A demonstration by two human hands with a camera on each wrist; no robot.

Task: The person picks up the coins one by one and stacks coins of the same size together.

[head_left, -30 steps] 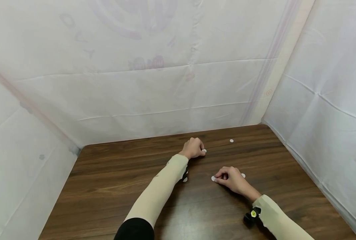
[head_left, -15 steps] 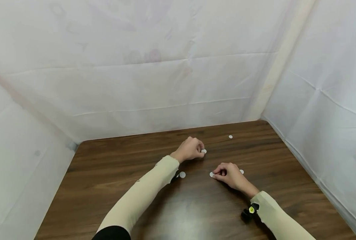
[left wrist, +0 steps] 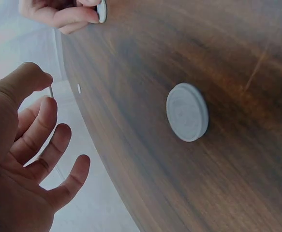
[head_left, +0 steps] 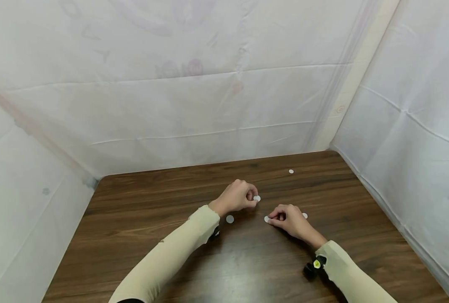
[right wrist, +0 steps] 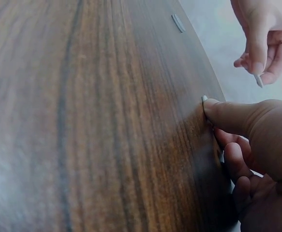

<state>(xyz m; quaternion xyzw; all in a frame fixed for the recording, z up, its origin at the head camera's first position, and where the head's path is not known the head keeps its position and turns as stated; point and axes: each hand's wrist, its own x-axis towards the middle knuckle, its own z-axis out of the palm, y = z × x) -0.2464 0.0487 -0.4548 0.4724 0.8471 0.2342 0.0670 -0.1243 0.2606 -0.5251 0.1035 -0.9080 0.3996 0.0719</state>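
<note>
Near the middle of the table my left hand [head_left: 236, 197] pinches a small white disc [head_left: 257, 198] between thumb and fingertips. The left wrist view shows this disc edge-on, with the other fingers spread below it. Closer in and to the right, my right hand [head_left: 291, 221] holds another white disc [head_left: 266, 219] by its edge, low at the tabletop. Beside the left wrist a third disc [head_left: 230, 219] lies flat; its raised rim shows on the disc [left wrist: 186, 112] in the left wrist view.
One white disc [head_left: 305, 216] is partly hidden behind the right hand. Another disc [head_left: 291, 171] lies near the far edge of the brown wooden table [head_left: 133, 210]. White sheeting [head_left: 171, 109] hangs behind the table and along both sides.
My left hand has drawn a little nearer to me with its disc, and the disc by the left wrist has come into full view. My right hand stays at its disc.
</note>
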